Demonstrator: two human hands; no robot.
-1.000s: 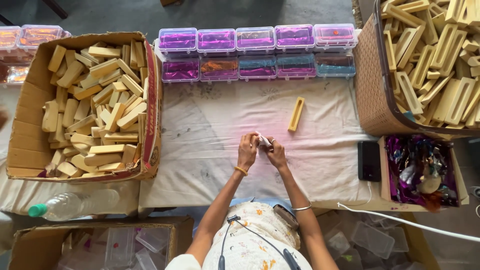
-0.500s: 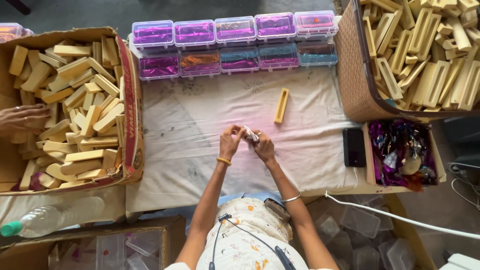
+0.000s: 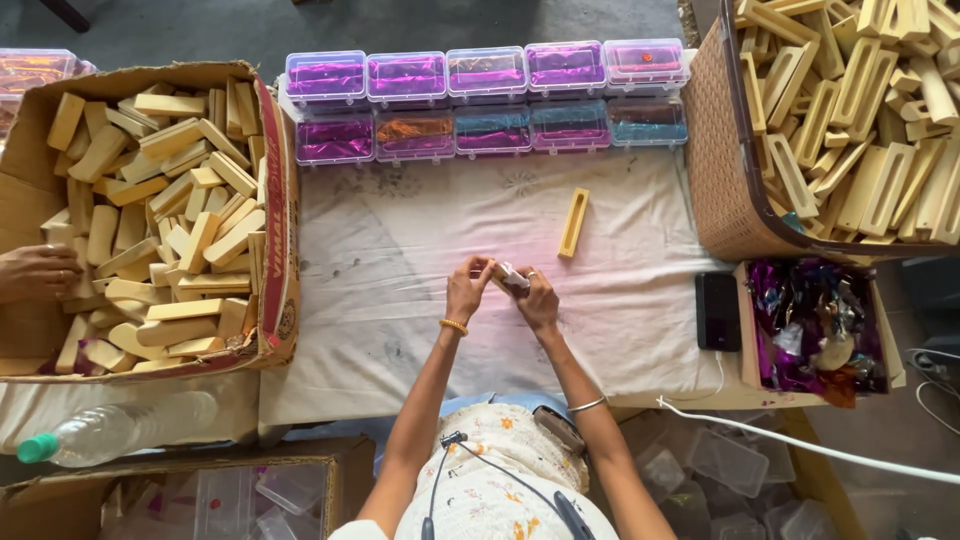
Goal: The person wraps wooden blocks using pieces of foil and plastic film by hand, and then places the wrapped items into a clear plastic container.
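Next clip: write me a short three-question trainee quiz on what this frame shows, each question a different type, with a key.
1. True or false: the left hand and right hand meet on one small wrapped piece above the white cloth.
2. Multiple choice: the single slotted wooden piece lies A) in the cardboard box, B) on the cloth beyond the hands, C) in the woven basket.
3. Fill in: the black phone lies between the cloth and a box of shiny ____ wrappers.

Key: 1 true; 2 B; 3 purple.
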